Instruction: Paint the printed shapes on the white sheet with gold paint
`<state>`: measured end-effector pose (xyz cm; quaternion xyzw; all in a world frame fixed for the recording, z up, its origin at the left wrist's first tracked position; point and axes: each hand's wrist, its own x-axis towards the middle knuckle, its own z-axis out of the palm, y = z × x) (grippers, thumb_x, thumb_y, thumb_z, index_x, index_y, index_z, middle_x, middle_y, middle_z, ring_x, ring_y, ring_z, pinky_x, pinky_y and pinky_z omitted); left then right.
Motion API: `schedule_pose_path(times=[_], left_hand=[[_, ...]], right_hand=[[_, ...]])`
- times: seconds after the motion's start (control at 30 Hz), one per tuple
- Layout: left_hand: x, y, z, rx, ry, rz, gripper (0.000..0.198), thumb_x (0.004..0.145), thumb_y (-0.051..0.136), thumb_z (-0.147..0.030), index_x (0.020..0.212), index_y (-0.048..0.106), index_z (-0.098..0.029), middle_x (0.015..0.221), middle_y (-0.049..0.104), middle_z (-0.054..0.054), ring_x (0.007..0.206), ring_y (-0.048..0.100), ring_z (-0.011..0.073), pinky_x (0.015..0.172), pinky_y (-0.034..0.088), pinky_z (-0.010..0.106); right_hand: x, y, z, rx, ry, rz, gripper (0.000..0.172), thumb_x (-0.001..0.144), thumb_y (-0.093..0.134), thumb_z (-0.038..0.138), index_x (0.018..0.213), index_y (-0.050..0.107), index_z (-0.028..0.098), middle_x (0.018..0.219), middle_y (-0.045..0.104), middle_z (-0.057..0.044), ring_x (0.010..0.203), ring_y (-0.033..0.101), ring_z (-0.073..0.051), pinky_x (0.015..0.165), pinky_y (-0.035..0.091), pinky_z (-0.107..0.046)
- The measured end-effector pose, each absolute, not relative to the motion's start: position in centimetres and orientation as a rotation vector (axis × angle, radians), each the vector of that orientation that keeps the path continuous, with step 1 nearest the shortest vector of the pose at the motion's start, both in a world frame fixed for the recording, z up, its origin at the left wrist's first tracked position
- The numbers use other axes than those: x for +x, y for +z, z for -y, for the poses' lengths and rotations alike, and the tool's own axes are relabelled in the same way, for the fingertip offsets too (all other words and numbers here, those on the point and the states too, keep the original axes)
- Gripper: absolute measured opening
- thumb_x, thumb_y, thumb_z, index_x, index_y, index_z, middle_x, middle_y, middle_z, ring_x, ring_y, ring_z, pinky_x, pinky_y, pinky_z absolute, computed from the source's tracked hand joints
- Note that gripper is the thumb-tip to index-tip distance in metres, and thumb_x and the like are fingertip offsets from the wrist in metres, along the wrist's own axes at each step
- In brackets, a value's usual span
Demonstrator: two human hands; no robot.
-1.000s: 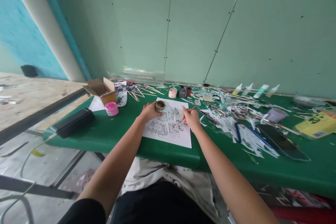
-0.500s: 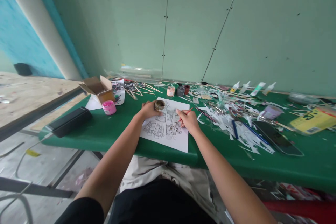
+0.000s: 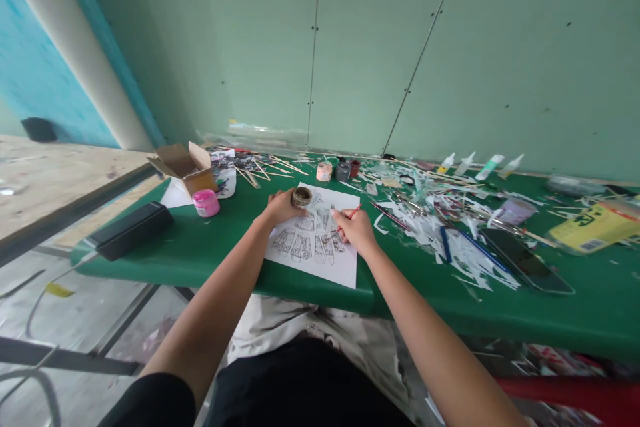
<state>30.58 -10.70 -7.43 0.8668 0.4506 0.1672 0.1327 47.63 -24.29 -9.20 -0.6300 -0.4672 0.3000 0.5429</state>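
Note:
A white sheet of paper [image 3: 345, 275] with a dark line drawing in separate segments lies on the green table. My left hand [image 3: 283, 205] is closed around the side of a small open paint jar [image 3: 302, 197] with brownish contents, over the sheet's upper left part. In my right hand [image 3: 354, 225] is a thin red paintbrush [image 3: 356, 211], pinched by the fingers near the sheet's right edge. The fingers hide most of the brush, and I cannot make out whether its tip touches the paper.
A pink paint jar [image 3: 206, 203], a cardboard box [image 3: 186, 170] and a black oblong device [image 3: 131, 230] stand at left. Behind the sheet are a peach jar [image 3: 324, 171] and a dark grey jar [image 3: 343, 170]. At right lie paper scraps [image 3: 475, 260], a phone [image 3: 525, 260] and a yellow packet [image 3: 597, 227].
My right hand has shifted slightly on the sheet, and less of the red brush shows below the fingers. The left hand still grips the jar. The whole view has moved a little.

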Motion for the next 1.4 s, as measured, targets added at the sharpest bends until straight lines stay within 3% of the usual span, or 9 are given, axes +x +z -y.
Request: schedule_pose_path(times=[0.63,1.27,1.4], left_hand=[[30.55,-7.37,10.76,2.505,0.468,-1.317,0.070,0.064,0.073,-0.049,0.126,0.052,-0.023,0.118,0.064,0.009,0.120,0.048,0.0361,0.099,0.034,0.045],[30.56,-7.39,11.02,2.532,0.485,-1.330,0.069,0.064,0.073,-0.049,0.125,0.053,-0.023,0.116,0.063,0.010,0.118,0.049,0.0360,0.100,0.034,0.046],[30.47,-7.37,11.25,2.522,0.469,-1.357,0.079,0.064,0.073,-0.051,0.132,0.045,-0.023,0.126,0.057,0.012,0.122,0.045,0.0368,0.101,0.033,0.046]], right_hand=[[47.59,-9.22,24.30,-1.489,0.718,1.152,0.047,0.069,0.063,0.056,0.044,0.045,0.020,0.033,0.045,0.004,0.027,0.041,-0.008,0.029,0.034,-0.019],[47.52,-8.98,24.39,-1.496,0.711,1.147,0.044,0.072,0.061,0.050,0.044,0.043,0.021,0.033,0.044,0.005,0.026,0.040,-0.008,0.029,0.032,-0.020],[47.44,-8.87,24.46,-1.503,0.731,1.125,0.045,0.071,0.063,0.051,0.044,0.043,0.021,0.033,0.044,0.004,0.026,0.041,-0.008,0.030,0.035,-0.020]])
